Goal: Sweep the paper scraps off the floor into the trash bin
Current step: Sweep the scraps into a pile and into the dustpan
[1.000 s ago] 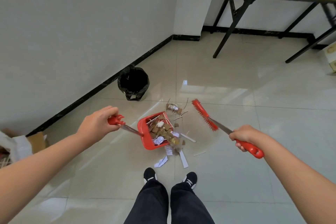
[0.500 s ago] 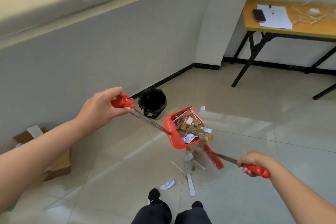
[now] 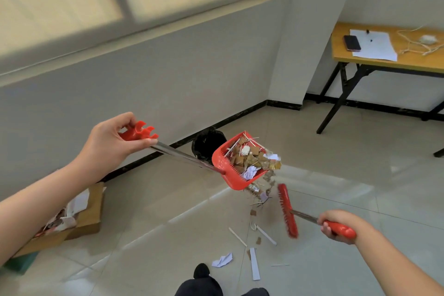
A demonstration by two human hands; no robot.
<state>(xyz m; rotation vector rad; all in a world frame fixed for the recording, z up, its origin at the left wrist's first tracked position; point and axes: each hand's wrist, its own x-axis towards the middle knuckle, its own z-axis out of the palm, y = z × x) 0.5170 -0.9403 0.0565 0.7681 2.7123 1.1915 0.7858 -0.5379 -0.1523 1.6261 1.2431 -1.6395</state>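
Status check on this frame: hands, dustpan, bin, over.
Left hand grips loaded dustpan, lifted, spilling scraps. Right hand grips broom. Trash bin behind dustpan; paper scraps on floor.

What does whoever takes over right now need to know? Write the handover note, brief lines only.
Left hand: closed around the handle end of the red dustpan, which is lifted off the floor, loaded with scraps and spilling some over its lower edge.
Right hand: closed around the red brush, held low beside the falling scraps.
Trash bin: against the wall, just behind the dustpan.
Done: most scraps gathered in the pan.
Left: empty the pan into the bin, then sweep up the loose paper scraps on the floor near the feet, including the crumpled white piece.
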